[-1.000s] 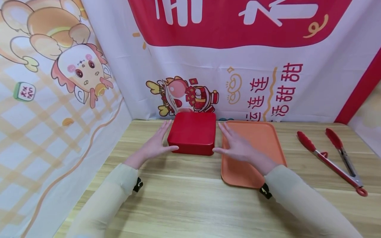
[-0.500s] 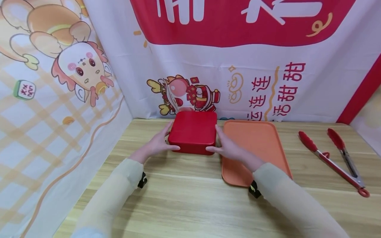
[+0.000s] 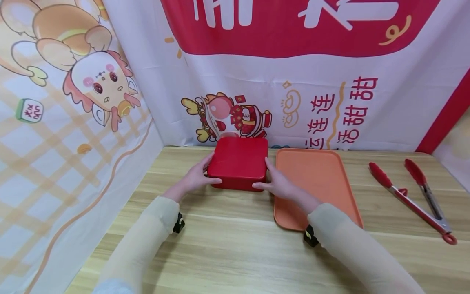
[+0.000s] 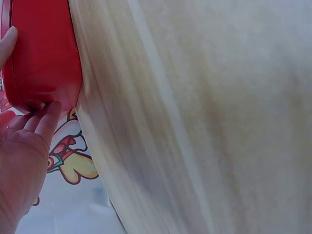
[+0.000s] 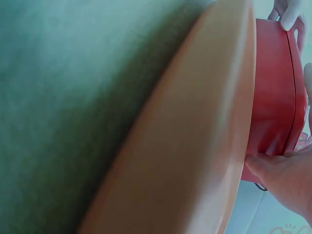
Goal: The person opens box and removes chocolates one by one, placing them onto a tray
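A square red box with a lid sits on the wooden table against the back cloth. My left hand holds its left side, thumb reaching across the front face. On the right side, my right hand grips it the same way. In the left wrist view, the left fingertips lie against the side of the red box, close to the lid seam. The right wrist view has the right hand with its fingers at the side of the red box, beside the lid line.
An orange tray lies right of the box, partly under the right forearm. Farther right, red-tipped metal tongs rest spread on the table. Printed cloth hangs behind and to the left.
Both hands have closed in on the box: the right moved left onto its side, and the left came slightly inward. The box stays in place.
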Tool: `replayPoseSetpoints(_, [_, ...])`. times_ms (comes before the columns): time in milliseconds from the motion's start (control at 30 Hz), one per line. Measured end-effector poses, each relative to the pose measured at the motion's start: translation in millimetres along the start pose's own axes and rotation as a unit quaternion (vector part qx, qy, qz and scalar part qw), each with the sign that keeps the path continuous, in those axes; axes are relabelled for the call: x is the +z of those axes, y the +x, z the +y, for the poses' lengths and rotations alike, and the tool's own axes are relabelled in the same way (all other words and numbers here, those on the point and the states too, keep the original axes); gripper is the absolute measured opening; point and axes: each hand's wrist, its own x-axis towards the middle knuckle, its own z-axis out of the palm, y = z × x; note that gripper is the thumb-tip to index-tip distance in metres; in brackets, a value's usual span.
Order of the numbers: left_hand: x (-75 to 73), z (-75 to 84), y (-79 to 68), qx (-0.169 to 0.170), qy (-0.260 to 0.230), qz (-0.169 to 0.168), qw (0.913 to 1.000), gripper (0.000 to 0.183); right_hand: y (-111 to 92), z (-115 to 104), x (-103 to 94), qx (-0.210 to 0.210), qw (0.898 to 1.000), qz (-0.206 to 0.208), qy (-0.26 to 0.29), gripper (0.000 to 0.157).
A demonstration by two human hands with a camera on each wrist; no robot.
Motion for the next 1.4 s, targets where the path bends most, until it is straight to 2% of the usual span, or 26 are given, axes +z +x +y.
replayPoseSetpoints(367, [1.9, -3.2, -2.5, -0.018, -0.008, 0.001, 0.9998, 0.101, -0.2, 1.7, -0.1, 0.014, 0.999, 0.028, -0.025, 0.104])
replayPoseSetpoints(600, [4.6, -1.9, -6.4, -0.028, -0.015, 0.009, 0.9995, 0.101, -0.5, 2.6, -0.7, 0.0, 0.999, 0.036, -0.012, 0.099])
replayPoseSetpoints(767, [5.5, -1.3, -7.3, -0.031, -0.018, 0.016, 0.9992, 0.1, 0.3, 3.1, -0.3, 0.006, 0.999, 0.046, -0.004, 0.097])
replayPoseSetpoints(900, [5.1, 0.0, -7.4, -0.034, -0.019, 0.016, 0.9991, 0.099, 1.9, 3.3, 1.3, 0.018, 0.997, 0.053, 0.048, 0.097])
replayPoseSetpoints(1100, [5.2, -0.7, -5.6, -0.032, -0.014, 0.018, 0.9992, 0.099, 2.9, 3.6, 3.9, 0.029, 0.988, 0.066, 0.137, 0.093])
replayPoseSetpoints(1400, [3.9, -0.7, -4.7, -0.029, -0.002, 0.018, 0.9994, 0.099, 4.1, 5.1, 7.0, 0.046, 0.981, 0.071, 0.176, 0.093])
